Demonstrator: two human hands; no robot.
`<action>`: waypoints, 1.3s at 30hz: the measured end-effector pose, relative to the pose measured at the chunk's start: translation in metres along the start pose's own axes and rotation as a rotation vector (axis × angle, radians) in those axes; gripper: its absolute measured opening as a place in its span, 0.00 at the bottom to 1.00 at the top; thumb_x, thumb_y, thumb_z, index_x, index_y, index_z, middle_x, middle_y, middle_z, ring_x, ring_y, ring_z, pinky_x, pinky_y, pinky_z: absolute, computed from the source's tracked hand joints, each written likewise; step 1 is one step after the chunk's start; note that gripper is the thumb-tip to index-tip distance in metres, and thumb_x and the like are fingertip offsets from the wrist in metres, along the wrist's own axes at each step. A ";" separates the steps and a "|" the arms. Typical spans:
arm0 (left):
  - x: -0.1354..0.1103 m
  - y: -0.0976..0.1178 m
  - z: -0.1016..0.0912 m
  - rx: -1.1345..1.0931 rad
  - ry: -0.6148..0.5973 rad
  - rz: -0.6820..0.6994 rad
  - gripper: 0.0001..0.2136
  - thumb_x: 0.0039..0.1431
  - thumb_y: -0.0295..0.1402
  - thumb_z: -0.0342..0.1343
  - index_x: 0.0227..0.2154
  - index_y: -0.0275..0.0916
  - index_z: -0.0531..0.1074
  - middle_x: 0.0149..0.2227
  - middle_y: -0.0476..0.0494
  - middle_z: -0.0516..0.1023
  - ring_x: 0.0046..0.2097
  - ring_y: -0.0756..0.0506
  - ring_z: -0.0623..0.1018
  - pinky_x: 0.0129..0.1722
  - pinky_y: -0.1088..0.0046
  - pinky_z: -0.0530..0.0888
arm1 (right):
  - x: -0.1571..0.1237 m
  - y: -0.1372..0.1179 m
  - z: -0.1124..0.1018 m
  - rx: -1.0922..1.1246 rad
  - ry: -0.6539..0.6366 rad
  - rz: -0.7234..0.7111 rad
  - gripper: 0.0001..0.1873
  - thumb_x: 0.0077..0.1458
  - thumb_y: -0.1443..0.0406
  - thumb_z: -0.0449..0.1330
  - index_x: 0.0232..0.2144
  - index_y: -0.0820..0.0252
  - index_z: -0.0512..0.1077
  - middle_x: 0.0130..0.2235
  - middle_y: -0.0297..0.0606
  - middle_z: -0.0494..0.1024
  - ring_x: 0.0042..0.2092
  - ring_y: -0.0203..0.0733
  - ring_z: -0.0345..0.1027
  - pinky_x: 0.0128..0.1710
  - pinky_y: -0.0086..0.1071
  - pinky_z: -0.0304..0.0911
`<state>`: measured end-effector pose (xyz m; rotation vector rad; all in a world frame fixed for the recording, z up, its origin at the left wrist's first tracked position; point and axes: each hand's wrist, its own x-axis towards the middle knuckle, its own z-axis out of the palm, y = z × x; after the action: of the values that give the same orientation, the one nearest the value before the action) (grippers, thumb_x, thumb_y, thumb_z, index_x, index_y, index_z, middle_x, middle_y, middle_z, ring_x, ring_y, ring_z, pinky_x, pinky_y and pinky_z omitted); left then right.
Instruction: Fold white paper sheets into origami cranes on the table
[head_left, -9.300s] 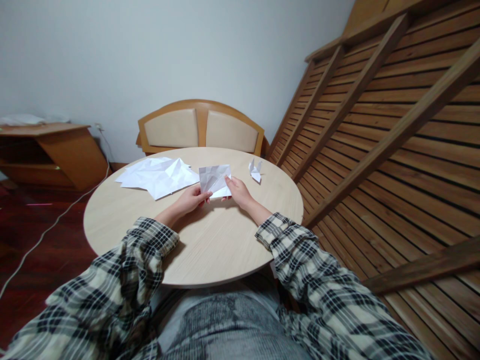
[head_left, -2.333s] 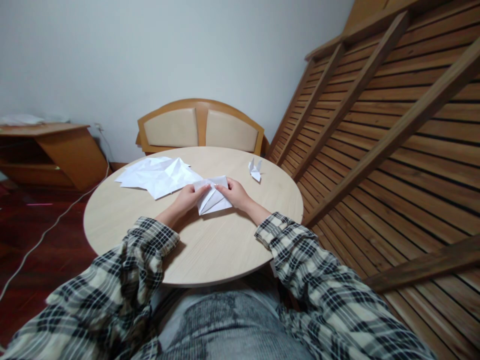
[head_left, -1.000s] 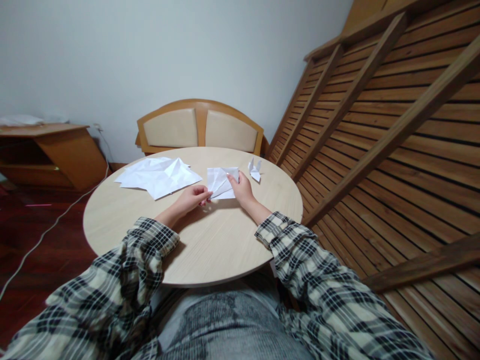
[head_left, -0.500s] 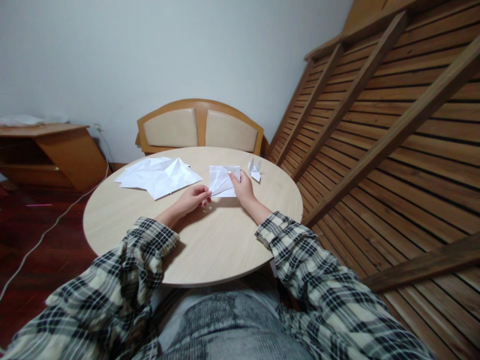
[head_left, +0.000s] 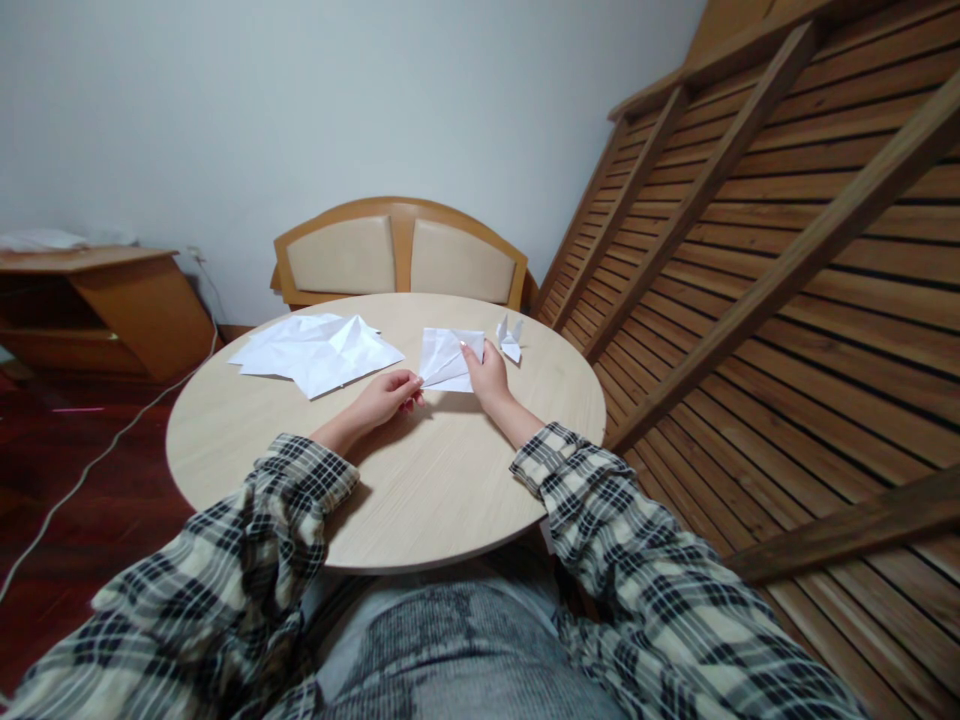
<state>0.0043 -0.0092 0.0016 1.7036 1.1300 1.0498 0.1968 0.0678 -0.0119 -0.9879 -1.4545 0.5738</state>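
The folded paper has crept away and rightward since a couple seconds back, now over the round table between the loose sheets and a paper bird crowding the right hand, which clamps the right edge, thumb on top, while the left hand pinches the near-left corner.

Home interior, likely bedroom or spare room. Padded headboard before plain pale wall, big slatted wooden panel, maybe a bed base, slanting at right, low wooden cabinet at left, dark reddish floor, cable trailing across. Round pale counter in the middle.
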 end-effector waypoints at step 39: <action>0.003 -0.008 -0.005 -0.022 0.133 0.016 0.12 0.54 0.40 0.61 0.24 0.38 0.71 0.22 0.46 0.69 0.24 0.50 0.65 0.23 0.71 0.60 | -0.012 -0.008 0.006 0.197 -0.295 0.080 0.20 0.56 0.47 0.56 0.27 0.56 0.63 0.23 0.29 0.63 0.26 0.37 0.59 0.23 0.30 0.59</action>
<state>-0.0016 -0.0031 -0.0036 1.6478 1.1857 1.1964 0.1884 0.0548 -0.0132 -0.8333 -1.5854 0.9341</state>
